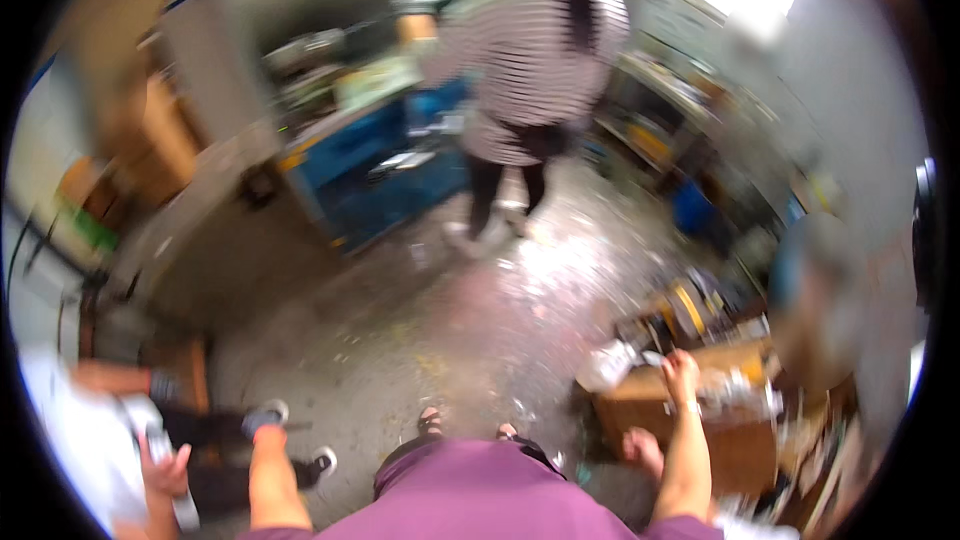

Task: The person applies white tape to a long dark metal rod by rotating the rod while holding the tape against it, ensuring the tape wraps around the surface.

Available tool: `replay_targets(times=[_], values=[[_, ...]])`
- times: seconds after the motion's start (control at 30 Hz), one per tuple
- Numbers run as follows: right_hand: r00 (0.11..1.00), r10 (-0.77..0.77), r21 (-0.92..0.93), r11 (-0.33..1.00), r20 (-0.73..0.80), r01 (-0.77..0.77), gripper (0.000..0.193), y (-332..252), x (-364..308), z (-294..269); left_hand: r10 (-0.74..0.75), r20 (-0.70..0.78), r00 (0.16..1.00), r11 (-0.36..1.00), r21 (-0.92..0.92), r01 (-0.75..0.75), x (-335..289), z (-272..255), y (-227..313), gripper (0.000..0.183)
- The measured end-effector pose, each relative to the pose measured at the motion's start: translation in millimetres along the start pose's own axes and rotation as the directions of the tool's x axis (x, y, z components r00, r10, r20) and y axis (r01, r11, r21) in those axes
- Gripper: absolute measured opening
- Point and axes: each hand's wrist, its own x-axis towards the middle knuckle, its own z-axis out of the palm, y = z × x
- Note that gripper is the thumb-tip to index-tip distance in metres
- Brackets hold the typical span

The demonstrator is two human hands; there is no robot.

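My right hand is raised at the lower right, its fingers curled closed and a band around the wrist. Whatever it may hold is too blurred to make out. Just left of it is a whitish translucent plastic container or bag, next to a cardboard box. My left forearm reaches forward at the lower left. The left hand at its end is foreshortened and smeared, so its fingers cannot be read. A dark shoe with a pale sole shows around that spot.
A person in a striped top stands at a blue cabinet ahead. Another person in white is close on my left. Someone else's hand shows below my right hand. Clutter and scrap pieces line the right wall.
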Motion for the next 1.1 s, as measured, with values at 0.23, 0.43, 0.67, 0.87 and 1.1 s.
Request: replay_targets(times=[0.23,0.43,0.67,0.87,1.1], values=[[0.907,0.375,-0.333,0.845,-0.191,-0.419,0.013,-3,-9,-91,-0.114,-0.089,0.989,0.990,0.076,0.121,80,17,-17,0.026],[0.812,0.517,-0.383,0.716,-0.271,-0.584,0.018,28,-31,-118,-0.087,-0.076,0.993,0.982,0.164,0.099,93,-7,-27,0.026],[0.846,0.506,-0.413,0.743,-0.170,-0.527,0.016,12,-23,-93,-0.076,-0.032,0.997,0.972,0.220,0.081,103,11,-59,0.025],[0.877,0.443,-0.434,0.763,-0.188,-0.479,0.016,13,10,-99,-0.044,-0.033,0.998,0.955,0.293,0.052,134,27,-88,0.024],[0.945,0.229,-0.432,0.846,-0.235,-0.312,0.014,-44,82,-105,0.351,-0.247,0.903,0.918,0.279,-0.281,105,-33,11,0.020]])
